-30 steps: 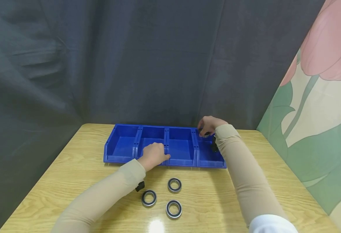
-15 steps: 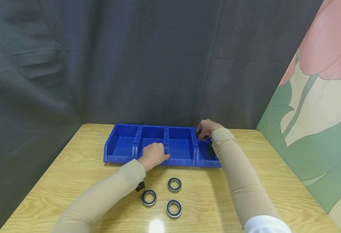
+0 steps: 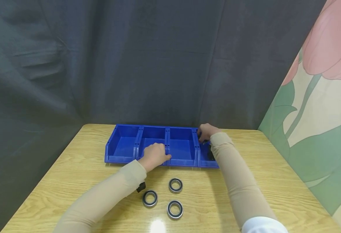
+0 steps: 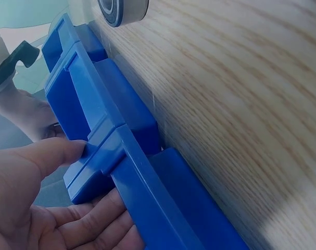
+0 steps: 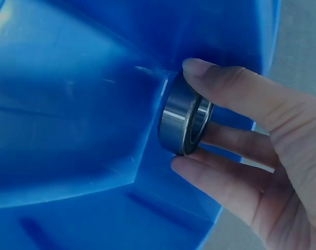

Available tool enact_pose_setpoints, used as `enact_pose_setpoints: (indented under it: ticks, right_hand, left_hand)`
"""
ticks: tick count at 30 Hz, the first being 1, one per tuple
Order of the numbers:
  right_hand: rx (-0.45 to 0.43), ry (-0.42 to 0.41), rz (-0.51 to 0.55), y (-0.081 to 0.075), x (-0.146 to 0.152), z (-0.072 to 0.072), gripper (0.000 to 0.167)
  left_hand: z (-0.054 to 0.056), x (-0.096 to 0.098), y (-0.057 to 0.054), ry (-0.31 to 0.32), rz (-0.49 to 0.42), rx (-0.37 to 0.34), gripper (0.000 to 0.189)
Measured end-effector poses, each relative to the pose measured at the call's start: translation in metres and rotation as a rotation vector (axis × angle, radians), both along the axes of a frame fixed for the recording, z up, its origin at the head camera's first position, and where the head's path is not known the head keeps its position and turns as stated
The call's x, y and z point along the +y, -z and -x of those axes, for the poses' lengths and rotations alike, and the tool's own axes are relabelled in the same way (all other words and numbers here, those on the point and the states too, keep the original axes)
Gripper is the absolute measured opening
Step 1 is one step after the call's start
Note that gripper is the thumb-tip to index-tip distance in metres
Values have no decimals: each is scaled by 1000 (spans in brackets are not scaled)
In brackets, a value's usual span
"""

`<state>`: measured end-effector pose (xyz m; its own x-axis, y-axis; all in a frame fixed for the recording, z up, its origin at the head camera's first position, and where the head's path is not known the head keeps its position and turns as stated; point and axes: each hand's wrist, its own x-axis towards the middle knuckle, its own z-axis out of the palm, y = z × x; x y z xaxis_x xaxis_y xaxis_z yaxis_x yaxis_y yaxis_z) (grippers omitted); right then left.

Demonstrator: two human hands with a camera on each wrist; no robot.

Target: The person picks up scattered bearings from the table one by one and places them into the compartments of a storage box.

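My right hand (image 3: 207, 132) is down in the far-right bin of a row of blue bins (image 3: 123, 159). Between its thumb and fingers it pinches a metal ball bearing (image 5: 179, 122), tilted on edge by the bin's inner walls; the head view mostly hides this bearing. With my left hand (image 3: 154, 155) I grip the divider (image 4: 103, 140) between the two middle bins, thumb on one side and fingers on the other. Three more bearings lie flat on the table: one nearest the bins (image 3: 175, 185), one to the left (image 3: 150, 198) and one nearest me (image 3: 175, 209).
The bins stand on a wood-grain table (image 3: 80, 181), close to its back edge. Behind them hangs a dark curtain (image 3: 158, 64). A wall with a painted flower (image 3: 327, 97) rises on the right. Both sleeved forearms reach across the table.
My right hand has moved down into the far-right bin with the bearing, its forearm shifting slightly left. The left hand stays on the divider, and the table bearings lie as before.
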<state>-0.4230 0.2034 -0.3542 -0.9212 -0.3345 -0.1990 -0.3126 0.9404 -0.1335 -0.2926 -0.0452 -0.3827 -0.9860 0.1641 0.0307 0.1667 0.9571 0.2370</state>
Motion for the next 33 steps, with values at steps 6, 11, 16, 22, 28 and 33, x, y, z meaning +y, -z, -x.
enact_pose_setpoints:
  ticks: [6,11,16,22,28,33]
  right_hand:
    - [17,-30,-16,15,2,5,32]
    - [45,-52,-18,27,3,10,27]
    - [24,-10,-8,30,1,7,24]
    - [1,22,-12,32,-3,2,18]
    - [22,9,-35,35,-2,1,9]
    - [21,32,-16,37,-2,2,7]
  left_hand:
    - [-2,0,0,-3,-3,-15,35]
    - [-3,0,-1,-10,1,-16,36]
    - [-4,0,-3,-5,-2,-15,35]
    - [-4,-1,-1,1,-2,-19,35]
    - [-4,0,-1,4,-2,-17,35]
    - [-3,0,-2,-2,-2,-22,35]
